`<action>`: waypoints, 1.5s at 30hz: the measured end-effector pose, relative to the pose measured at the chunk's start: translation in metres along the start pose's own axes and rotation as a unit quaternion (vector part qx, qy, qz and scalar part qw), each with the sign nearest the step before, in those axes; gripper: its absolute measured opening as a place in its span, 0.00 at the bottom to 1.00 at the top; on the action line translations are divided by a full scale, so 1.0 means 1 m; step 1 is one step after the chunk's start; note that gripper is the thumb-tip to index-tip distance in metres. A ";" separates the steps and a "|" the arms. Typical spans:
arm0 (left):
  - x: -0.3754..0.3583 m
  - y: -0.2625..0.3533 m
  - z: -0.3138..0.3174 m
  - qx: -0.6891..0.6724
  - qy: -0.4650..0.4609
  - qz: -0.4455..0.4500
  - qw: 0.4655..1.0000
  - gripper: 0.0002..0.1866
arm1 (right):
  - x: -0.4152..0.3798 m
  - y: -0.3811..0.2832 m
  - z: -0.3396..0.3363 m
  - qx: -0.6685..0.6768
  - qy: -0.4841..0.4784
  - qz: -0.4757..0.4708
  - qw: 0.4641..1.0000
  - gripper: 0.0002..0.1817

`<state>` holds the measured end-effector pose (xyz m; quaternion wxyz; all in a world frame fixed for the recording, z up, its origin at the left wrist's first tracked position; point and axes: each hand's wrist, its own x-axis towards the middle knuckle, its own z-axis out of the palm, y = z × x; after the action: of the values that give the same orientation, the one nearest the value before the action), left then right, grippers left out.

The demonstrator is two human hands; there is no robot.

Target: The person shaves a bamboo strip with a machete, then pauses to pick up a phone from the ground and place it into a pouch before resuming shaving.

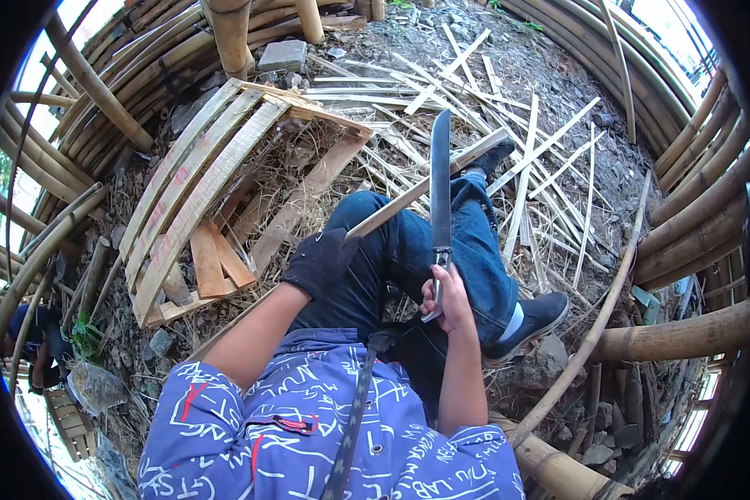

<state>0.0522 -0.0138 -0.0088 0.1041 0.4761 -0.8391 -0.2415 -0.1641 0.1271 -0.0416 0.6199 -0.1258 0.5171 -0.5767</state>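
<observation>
We have our left hand (321,260), in a black knitted glove, with its fingers clamped on a long, pale, flat wooden strip (392,209) that slants across our lap towards two o'clock, its far end near the black shoe (496,156). Our bare right hand (452,302) has its fingers wrapped round the handle of a long dark-bladed steel knife (441,187), held with the tip towards twelve; the blade crosses over the strip, though we cannot tell whether they touch. The blade lies above our blue denim trousers (475,242), so if it skidded off the strip it could catch a leg; a loose hold or a knot in the grain would be the likely cause. The glove sits well back from the blade, but a split running suddenly could bring the edge towards it. Loose pale slats (543,147) criss-cross the stony ground at one to two o'clock, where the strip's end could snag and twist. At ten o'clock stands a slatted wooden crate (198,208).
</observation>
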 end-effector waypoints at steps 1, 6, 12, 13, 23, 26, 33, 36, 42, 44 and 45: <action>-0.001 0.001 -0.002 0.000 0.000 0.001 1.000 0.22 | 0.002 -0.002 -0.003 -0.030 0.008 -0.027 0.999 0.13; -0.014 -0.012 -0.011 -0.040 -0.043 0.021 0.998 0.23 | 0.014 -0.010 -0.020 -0.287 0.106 -0.194 0.932 0.12; -0.056 -0.036 -0.052 -0.128 -0.200 -0.111 0.965 0.20 | 0.022 0.005 -0.024 -0.303 0.118 -0.206 0.923 0.13; -0.061 -0.038 -0.057 -0.200 -0.255 -0.181 0.928 0.19 | 0.022 0.006 -0.026 -0.302 0.117 -0.204 0.924 0.13; -0.043 -0.036 -0.015 -0.022 -0.073 0.037 0.996 0.24 | 0.011 -0.016 -0.020 -0.267 0.203 -0.209 0.919 0.17; -0.023 -0.038 0.001 -0.006 -0.081 0.030 0.996 0.27 | 0.015 -0.037 -0.036 -0.424 0.257 -0.279 0.823 0.19; -0.019 -0.041 0.017 0.044 -0.059 -0.008 0.997 0.20 | 0.011 -0.033 -0.045 -0.369 0.178 -0.207 0.888 0.20; -0.020 -0.042 0.018 0.032 -0.024 0.013 0.999 0.23 | 0.009 -0.043 -0.049 -0.359 0.178 -0.185 0.898 0.19; -0.022 -0.020 0.006 0.013 -0.036 -0.021 0.999 0.24 | 0.010 -0.035 -0.035 -0.406 0.187 -0.228 0.865 0.18; -0.020 -0.036 0.019 0.029 -0.009 0.015 0.999 0.25 | 0.006 -0.040 -0.039 -0.420 0.178 -0.234 0.858 0.18; -0.019 -0.034 0.017 0.030 -0.012 0.017 0.999 0.25 | 0.005 -0.043 -0.042 -0.436 0.166 -0.241 0.851 0.18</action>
<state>0.0810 -0.0066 -0.0399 0.0838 0.4621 -0.8550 -0.2202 -0.2231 0.1280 -0.0299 0.2477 -0.4059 0.7643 -0.4356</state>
